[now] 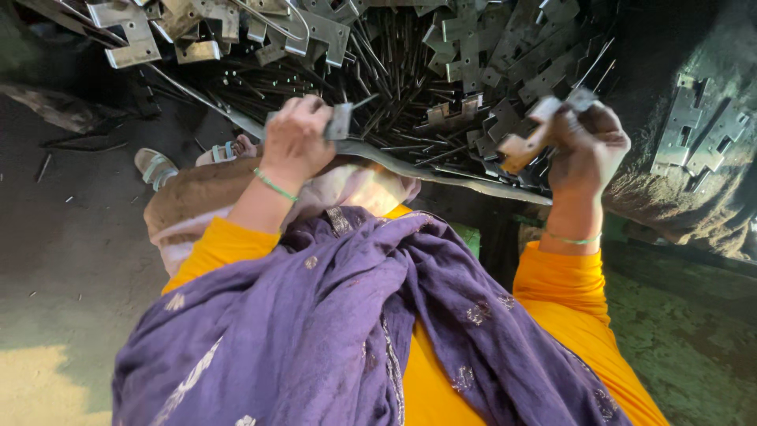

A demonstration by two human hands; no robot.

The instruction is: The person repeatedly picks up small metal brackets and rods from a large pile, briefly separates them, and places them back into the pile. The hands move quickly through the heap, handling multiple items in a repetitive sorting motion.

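Metal fills the top of the frame: a heap of thin rods (394,95) lies spread across the upper middle, with flat slotted plates (512,55) piled over and around it. Your left hand (296,142), left of centre, is curled shut around a small grey plate (341,121), pinched between thumb and fingers just above the rods. Your right hand (587,150), toward the upper right, is closed on a hinge-like bracket (536,134), tilted, its lower end rusty. The two hands are well apart, both raised over the pile. More slotted plates (698,134) rest on a dark sack at the right edge. A purple scarf (355,331) and orange sleeves (564,284) cover the lower frame.
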